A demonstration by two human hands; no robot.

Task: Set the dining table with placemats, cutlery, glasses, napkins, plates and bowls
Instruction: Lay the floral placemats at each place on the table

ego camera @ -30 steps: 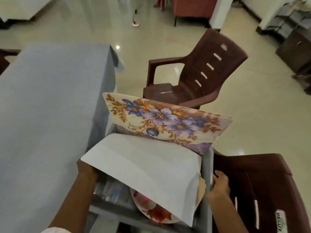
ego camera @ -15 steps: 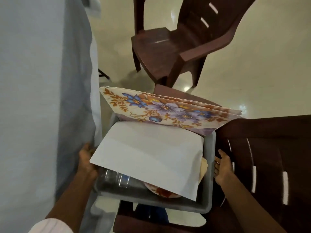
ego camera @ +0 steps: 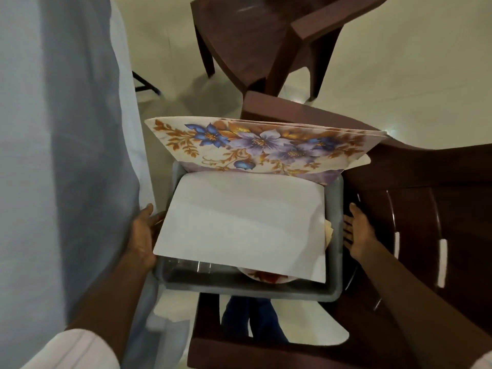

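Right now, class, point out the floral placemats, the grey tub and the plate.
floral placemats (ego camera: 261, 145): head view, on the purple flower print.
grey tub (ego camera: 253, 291): head view, on its near wall.
plate (ego camera: 266, 276): head view, on its exposed red-patterned edge.

the right hand (ego camera: 356, 233) has let go of the grey tub (ego camera: 239, 288) and now lies flat just beside its rim, the tub having come over the brown chair (ego camera: 426, 187).

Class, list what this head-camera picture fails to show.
Head view throughout.
Plate: only an edge shows; the white sheet covers the rest.
Glass: mostly under the same sheet; number unclear.
Grey tub: any cutlery, napkins or bowls inside are hidden by the sheet.
Left hand: fingertips behind the sheet; grip unclear.
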